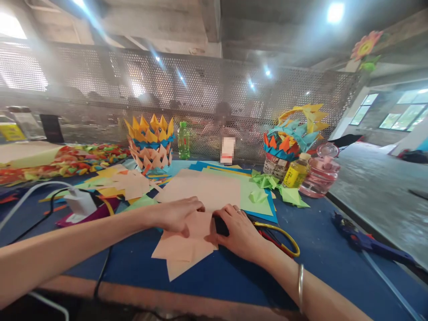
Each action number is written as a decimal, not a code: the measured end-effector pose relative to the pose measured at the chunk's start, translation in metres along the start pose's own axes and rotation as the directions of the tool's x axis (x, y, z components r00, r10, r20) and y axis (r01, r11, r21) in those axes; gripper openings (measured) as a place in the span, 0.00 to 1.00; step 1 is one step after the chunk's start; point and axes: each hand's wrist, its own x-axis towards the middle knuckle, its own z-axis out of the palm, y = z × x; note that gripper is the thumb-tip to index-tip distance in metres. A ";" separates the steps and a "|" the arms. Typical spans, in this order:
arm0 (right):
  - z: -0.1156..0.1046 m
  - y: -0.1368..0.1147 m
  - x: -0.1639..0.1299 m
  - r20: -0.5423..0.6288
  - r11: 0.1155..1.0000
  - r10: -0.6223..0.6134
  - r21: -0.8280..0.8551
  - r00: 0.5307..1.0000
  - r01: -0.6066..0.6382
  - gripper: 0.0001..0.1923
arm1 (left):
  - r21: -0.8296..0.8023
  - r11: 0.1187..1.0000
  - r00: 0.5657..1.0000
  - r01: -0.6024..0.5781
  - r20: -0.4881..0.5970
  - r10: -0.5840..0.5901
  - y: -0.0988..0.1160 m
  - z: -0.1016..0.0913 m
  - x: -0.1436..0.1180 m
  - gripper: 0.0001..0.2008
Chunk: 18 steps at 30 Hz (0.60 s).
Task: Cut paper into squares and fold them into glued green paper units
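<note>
Pale peach paper pieces lie overlapped near the front of the blue table. My left hand is on their far left part, thumb pressed on the paper and fingers bent at its far edge. Close by on the right, my right hand, with a ring and a bangle, curls around a black object. That object is mostly covered by the fingers, so its kind cannot be made out; it touches the paper's right side. Beyond both hands lies a large peach sheet over green and blue sheets.
Yellow-handled scissors lie right of my right hand, a blue glue gun farther right. Folded-paper baskets, a green bottle, a yellow-labelled bottle and a pink jug stand behind. A white charger with cables sits left.
</note>
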 end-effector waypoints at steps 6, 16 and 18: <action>0.001 0.003 0.002 0.004 1.000 0.012 0.020 1.000 -0.013 0.25 | -0.070 0.996 0.996 0.047 0.077 -0.041 -0.004 -0.003 0.005 0.17; -0.001 0.003 0.007 -0.422 0.966 0.147 0.256 0.895 -0.039 0.11 | -0.377 0.926 0.990 -0.026 -0.137 -0.028 -0.021 -0.037 0.034 0.11; -0.005 0.002 0.007 -0.482 0.972 0.124 0.233 0.867 -0.009 0.10 | -0.389 0.921 0.984 -0.014 -0.169 -0.057 -0.024 -0.042 0.048 0.11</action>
